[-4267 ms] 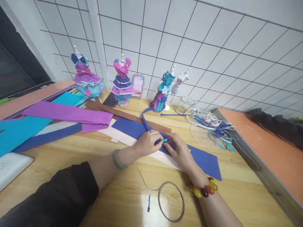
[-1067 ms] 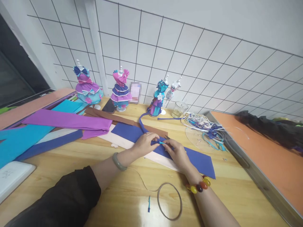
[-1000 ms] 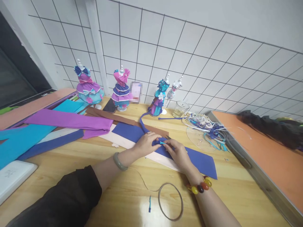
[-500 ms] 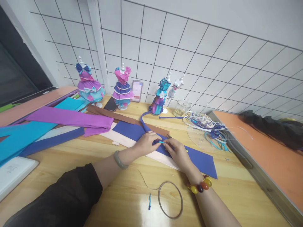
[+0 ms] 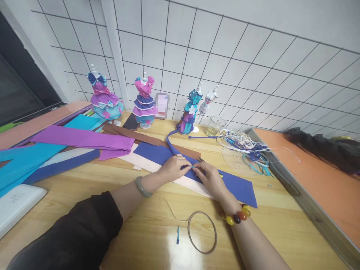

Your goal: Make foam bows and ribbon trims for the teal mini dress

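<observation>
My left hand (image 5: 174,167) and my right hand (image 5: 210,180) meet in a pinch over the long blue fabric strip (image 5: 239,189). Between their fingertips runs a small light-blue strip (image 5: 192,167), gripped from both sides. A dark pointed metal tip (image 5: 200,159) sticks out by my right index finger; the rest of that tool is hidden. Beneath the blue fabric lies a pale pink strip (image 5: 194,186). A narrow blue band (image 5: 169,140) curves from behind my left hand toward a small dress form in a teal and purple dress (image 5: 189,112).
Two more dressed forms (image 5: 105,99) stand at the back, beside a bare white form (image 5: 208,103). Purple fabric (image 5: 81,138) is folded at left. A glass (image 5: 216,125) and tangled scraps (image 5: 244,146) sit right. Nearer me are a brown ring (image 5: 202,252) and a small blue-teal piece (image 5: 178,235).
Both hands stay in nearly the same place, fingertips shifting slightly on the light-blue strip, which now looks thinner. The whole view has moved a little.
</observation>
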